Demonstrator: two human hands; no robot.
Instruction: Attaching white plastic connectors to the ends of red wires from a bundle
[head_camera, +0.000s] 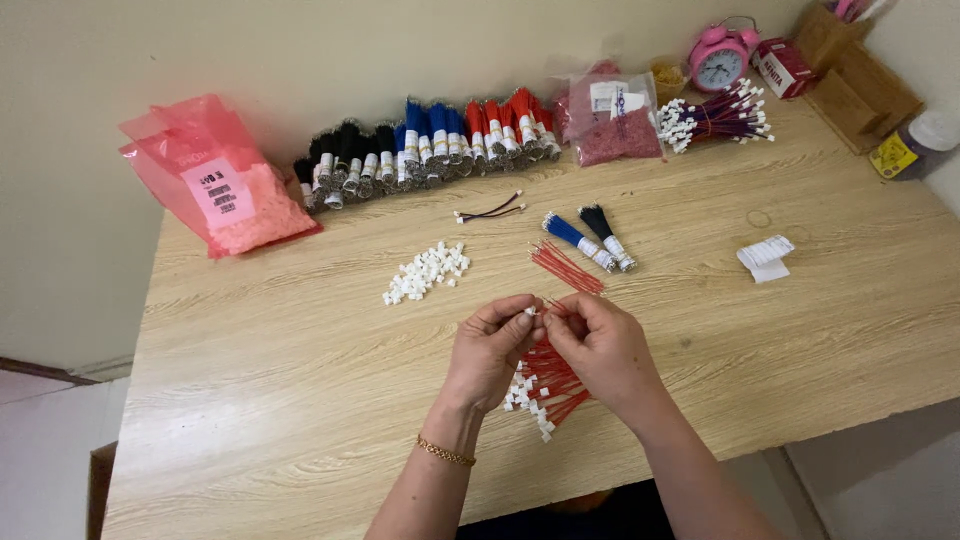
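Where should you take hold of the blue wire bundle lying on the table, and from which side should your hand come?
Grip the blue wire bundle on its white banded end, nearest the person. It lies diagonally beside the black bundle, so come from above on its open left side, fingers across its width. The band probably keeps the strands from splaying.

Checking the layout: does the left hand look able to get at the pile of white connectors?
Probably yes: the pile of white connectors lies on bare table just beyond the left hand, nothing between, though its fingertips pinch a small connector.
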